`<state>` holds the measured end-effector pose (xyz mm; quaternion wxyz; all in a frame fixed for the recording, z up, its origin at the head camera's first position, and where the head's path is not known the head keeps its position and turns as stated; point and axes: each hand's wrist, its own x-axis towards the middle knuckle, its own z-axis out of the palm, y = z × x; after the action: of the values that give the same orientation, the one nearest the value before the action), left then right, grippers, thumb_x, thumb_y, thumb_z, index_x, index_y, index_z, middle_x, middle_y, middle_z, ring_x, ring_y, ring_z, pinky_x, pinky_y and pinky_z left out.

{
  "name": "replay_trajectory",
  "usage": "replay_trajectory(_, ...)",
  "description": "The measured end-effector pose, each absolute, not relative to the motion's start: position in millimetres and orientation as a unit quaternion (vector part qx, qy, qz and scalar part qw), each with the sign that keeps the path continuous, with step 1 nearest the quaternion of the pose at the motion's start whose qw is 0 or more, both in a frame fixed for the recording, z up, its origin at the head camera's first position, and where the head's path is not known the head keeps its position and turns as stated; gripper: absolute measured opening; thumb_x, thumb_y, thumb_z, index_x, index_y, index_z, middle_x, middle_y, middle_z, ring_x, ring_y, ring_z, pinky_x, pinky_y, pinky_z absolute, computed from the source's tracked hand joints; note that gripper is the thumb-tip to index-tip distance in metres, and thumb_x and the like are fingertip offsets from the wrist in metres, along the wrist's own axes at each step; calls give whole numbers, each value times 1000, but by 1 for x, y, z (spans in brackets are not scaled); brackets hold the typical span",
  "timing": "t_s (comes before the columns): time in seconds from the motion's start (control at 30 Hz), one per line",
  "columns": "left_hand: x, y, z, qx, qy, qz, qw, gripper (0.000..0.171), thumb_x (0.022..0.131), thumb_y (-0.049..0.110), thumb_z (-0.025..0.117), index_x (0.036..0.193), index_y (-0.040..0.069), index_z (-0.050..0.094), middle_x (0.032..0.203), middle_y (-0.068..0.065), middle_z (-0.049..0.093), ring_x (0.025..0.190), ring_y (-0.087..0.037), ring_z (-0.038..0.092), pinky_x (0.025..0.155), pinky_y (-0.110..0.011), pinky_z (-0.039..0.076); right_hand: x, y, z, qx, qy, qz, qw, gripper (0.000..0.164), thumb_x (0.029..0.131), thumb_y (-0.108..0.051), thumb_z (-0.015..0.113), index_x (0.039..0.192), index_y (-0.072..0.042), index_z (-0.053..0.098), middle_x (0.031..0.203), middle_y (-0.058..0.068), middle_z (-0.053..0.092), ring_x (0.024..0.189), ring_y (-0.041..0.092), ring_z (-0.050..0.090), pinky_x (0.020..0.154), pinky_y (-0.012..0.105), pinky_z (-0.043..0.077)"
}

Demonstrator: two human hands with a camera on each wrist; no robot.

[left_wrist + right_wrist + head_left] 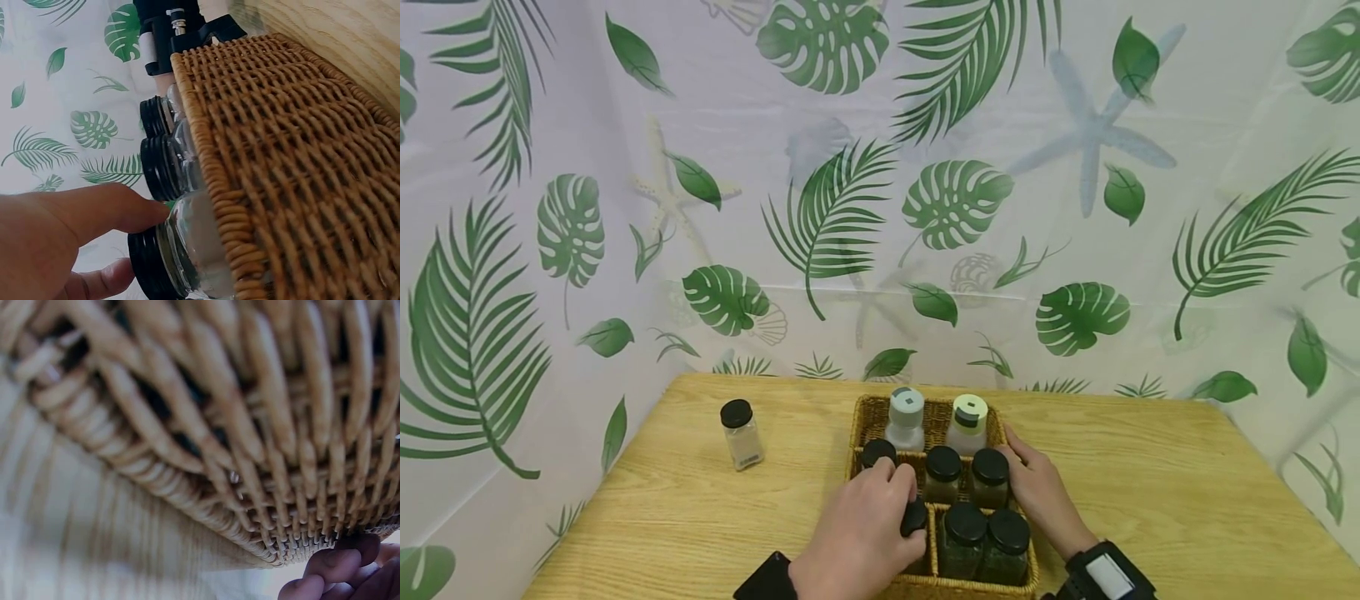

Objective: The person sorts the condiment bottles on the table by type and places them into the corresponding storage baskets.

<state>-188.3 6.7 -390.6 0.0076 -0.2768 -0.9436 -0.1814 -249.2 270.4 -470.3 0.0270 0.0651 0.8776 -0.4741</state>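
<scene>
A wicker basket [850,475] with compartments stands on the table, filled with jars. My left hand [859,533] reaches over its front left compartment and grips a glass jar by its black lid [914,517]. In the left wrist view, thumb and fingers are about that lid [150,265], while the glass body [203,244] sits partly below the rim. My right hand [1047,496] holds the basket's right side near the back corner. Its curled fingertips [337,565] touch the weave in the right wrist view. My left hand partly hides the jars beneath it.
Two white-bodied bottles [906,417] stand in the back compartment. Several black-lidded jars [964,533] fill the middle and front ones. A single black-lidded jar [742,437] with pale contents stands on the wooden table [700,533] to the left. A leaf-patterned cloth [850,333] hangs behind.
</scene>
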Motion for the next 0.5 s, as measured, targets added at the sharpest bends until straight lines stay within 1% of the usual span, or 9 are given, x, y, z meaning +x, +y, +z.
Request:
replay_trajectory(0.27, -189, 10, -398, -289, -940, -182, 3, 29, 87, 33, 79, 95, 17, 57, 83, 5, 43, 65, -10, 43, 57, -26, 38, -250, 270, -470, 69, 881, -468, 23, 68, 108, -49, 36, 161, -9, 22, 161, 24, 29, 148, 45, 28, 114, 62, 31)
replay_trajectory(0.4, -189, 11, -399, -286, -942, -175, 6, 29, 86, 34, 80, 96, 16, 59, 84, 4, 44, 66, -10, 44, 57, -25, 39, -250, 269, -470, 70, 879, -471, 25, 68, 108, -50, 36, 161, -9, 22, 161, 24, 29, 148, 45, 28, 114, 62, 30)
replay_trajectory(0.5, -190, 12, -400, -283, -943, -173, -4, 31, 86, 35, 80, 101, 16, 61, 87, 3, 49, 70, -9, 45, 59, -25, 41, -250, 269, -470, 71, 880, -468, 25, 68, 108, -49, 36, 161, -9, 22, 161, 24, 28, 148, 45, 27, 114, 62, 30)
